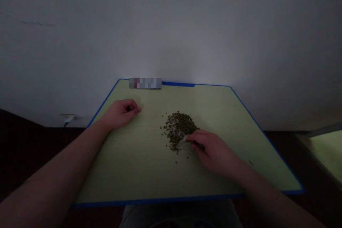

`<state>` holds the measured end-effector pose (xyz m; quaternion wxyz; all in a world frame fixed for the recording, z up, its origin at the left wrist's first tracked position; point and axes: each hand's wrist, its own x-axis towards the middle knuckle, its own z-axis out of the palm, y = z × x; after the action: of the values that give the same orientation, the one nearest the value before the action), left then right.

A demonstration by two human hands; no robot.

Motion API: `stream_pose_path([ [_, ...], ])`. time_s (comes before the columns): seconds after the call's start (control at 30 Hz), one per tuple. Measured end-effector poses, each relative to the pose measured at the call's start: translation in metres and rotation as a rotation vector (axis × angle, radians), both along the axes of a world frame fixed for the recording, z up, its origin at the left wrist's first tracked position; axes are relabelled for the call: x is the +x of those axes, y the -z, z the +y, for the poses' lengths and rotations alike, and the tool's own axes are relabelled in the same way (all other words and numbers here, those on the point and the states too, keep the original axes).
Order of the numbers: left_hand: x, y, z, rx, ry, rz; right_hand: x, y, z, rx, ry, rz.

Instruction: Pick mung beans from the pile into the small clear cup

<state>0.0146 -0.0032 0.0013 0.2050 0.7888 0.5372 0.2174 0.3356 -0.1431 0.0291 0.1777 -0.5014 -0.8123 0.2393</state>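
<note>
A loose heap of small dark green grains (pixel 178 129) lies near the middle of a pale green table (pixel 133 171), with a few stray grains scattered around it. My right hand (pixel 211 149) rests at the heap's lower right edge, pinching a whitish translucent piece (pixel 183 144) whose tip touches the grains. What the piece is made of is hard to tell. Farther left, my left hand (pixel 121 113) lies on the tabletop with its fingers curled, holding nothing I can see and apart from the heap.
The table has a blue edge strip (pixel 160 201) and a pixelated flat object (pixel 145 83) at its far edge. A white wall stands behind, with a small wall fitting and cable (pixel 68 118) low on the left. Another green surface (pixel 327 153) shows at the far right.
</note>
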Motion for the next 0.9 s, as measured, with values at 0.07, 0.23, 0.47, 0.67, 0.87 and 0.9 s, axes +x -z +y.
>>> stream_pose_path([
  [0.07,-0.0001,0.0005,0.0001,0.002,-0.005,-0.001,-0.0013,-0.0002,0.0021,-0.006,-0.011,0.002],
  [0.23,0.0002,0.0010,-0.0005,-0.004,-0.012,-0.007,-0.0045,-0.0026,0.0053,-0.029,-0.040,-0.008],
  [0.47,-0.0011,0.0022,0.0009,0.023,-0.004,0.000,-0.0031,-0.0032,0.0032,-0.031,-0.024,-0.026],
  [0.67,-0.0019,0.0039,0.0021,0.024,-0.005,-0.006,-0.0060,-0.0011,0.0067,-0.022,-0.020,-0.013],
  [0.87,-0.0011,0.0030,0.0022,0.024,-0.007,0.006,-0.0091,-0.0023,0.0074,-0.016,-0.049,-0.030],
  [0.9,-0.0009,0.0024,0.0019,0.031,-0.003,0.008,-0.0092,-0.0024,0.0074,-0.013,-0.041,-0.030],
])
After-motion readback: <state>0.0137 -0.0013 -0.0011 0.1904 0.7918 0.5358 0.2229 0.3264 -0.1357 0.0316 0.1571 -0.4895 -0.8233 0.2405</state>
